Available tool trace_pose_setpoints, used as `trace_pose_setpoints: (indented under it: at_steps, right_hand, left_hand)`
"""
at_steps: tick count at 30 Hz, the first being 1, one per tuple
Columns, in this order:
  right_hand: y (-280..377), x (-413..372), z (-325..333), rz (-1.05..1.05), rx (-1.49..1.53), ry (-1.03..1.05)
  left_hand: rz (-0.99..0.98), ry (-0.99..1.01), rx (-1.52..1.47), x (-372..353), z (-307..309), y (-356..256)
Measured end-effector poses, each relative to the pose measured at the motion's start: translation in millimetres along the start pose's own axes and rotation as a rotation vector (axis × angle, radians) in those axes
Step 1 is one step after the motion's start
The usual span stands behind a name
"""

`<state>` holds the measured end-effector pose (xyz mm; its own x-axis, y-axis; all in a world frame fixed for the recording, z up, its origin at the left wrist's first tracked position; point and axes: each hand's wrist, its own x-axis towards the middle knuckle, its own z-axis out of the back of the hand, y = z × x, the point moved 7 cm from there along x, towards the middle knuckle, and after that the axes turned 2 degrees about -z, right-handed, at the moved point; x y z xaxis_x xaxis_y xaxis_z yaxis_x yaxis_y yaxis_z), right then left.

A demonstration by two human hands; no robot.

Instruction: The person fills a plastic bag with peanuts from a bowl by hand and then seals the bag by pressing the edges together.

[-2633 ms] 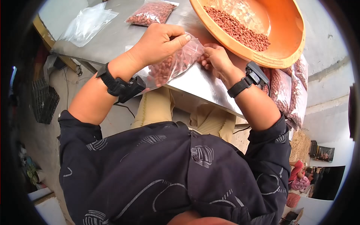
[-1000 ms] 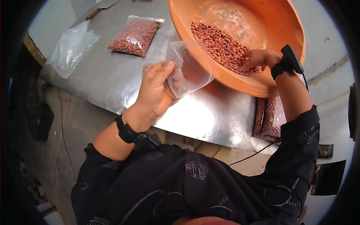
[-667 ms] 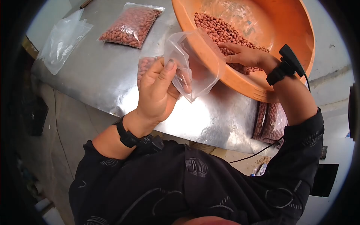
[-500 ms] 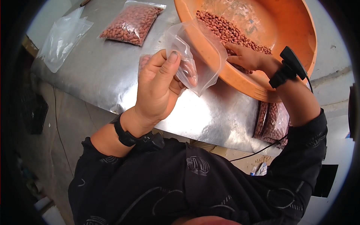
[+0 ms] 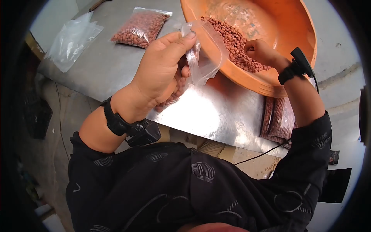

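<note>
My left hand (image 5: 164,65) is closed on a clear plastic bag (image 5: 208,58), pinching its upper edge between thumb and fingers. The bag's mouth faces the orange basin (image 5: 286,83). Reddish peanuts (image 5: 174,94) show behind and below this hand, apparently in the bag's lower part, mostly hidden by the palm. Inside the basin lies a heap of loose peanuts (image 5: 232,42). Over the right end of that heap, my right hand (image 5: 262,52) has its fingers curled in; whether peanuts are inside them is hidden.
A filled peanut bag (image 5: 141,29) lies at the metal table's (image 5: 104,73) far side. Flat clear bags (image 5: 73,40) rest at the left. More filled bags (image 5: 278,118) sit below the basin, near the table's edge. A black cable (image 5: 259,158) runs from the right forearm.
My right hand has lifted from among the peanuts and curled its fingers. My left hand has turned and moved slightly up with the bag, exposing more peanuts beneath it.
</note>
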<state>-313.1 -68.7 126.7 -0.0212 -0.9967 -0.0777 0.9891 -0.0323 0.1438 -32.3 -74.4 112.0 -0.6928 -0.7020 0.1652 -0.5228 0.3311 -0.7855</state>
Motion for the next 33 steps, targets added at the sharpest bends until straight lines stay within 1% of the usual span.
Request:
trace_pose_setpoints:
  at_steps: [2, 5, 8, 11, 14, 16, 20, 24, 27, 29, 30, 32, 33]
  right_hand:
    - [-3, -5, 7, -0.045, 0.011, 0.007]
    - [4, -13, 22, -0.162, 0.231, -0.005]
    - [49, -17, 52, -0.055, 0.639, -0.043]
    - [113, -26, 72, 0.104, 0.811, 0.027]
    - [155, -25, 54, 0.122, 0.825, 0.119]
    - [169, -22, 39, 0.030, 0.734, 0.186]
    - [177, -7, 15, -0.062, 0.713, 0.237]
    - [190, -8, 14, -0.120, 0.682, 0.150]
    - [190, -8, 12, -0.039, 0.749, 0.198]
    - [188, -9, 14, 0.013, 0.692, 0.175]
    - [189, -10, 17, 0.039, 0.663, 0.162]
    - [196, -20, 16, 0.070, 0.551, 0.237]
    - [198, -24, 14, 0.086, 0.495, 0.275]
  left_hand:
    - [-0.049, 0.018, -0.017, -2, -9, -5]
    - [-0.040, 0.028, -0.025, -2, -15, -12]
    - [0.003, 0.017, -0.010, 7, -10, 3]
    - [0.016, 0.016, -0.030, 11, -16, 8]
    - [-0.010, 0.055, -0.041, 14, -17, 9]
    - [-0.026, 0.023, -0.037, 11, -22, 3]
    - [-0.040, -0.013, -0.028, 4, -25, 0]
    - [-0.028, 0.012, -0.015, 0, -24, -1]
    - [-0.050, 0.015, 0.000, -1, -21, -9]
    - [-0.049, -0.008, -0.004, -2, -18, -15]
    - [-0.077, 0.013, 0.007, -1, -16, -21]
    - [-0.130, 0.057, 0.027, 2, -7, -32]
    - [-0.149, 0.043, 0.056, 1, -3, -41]
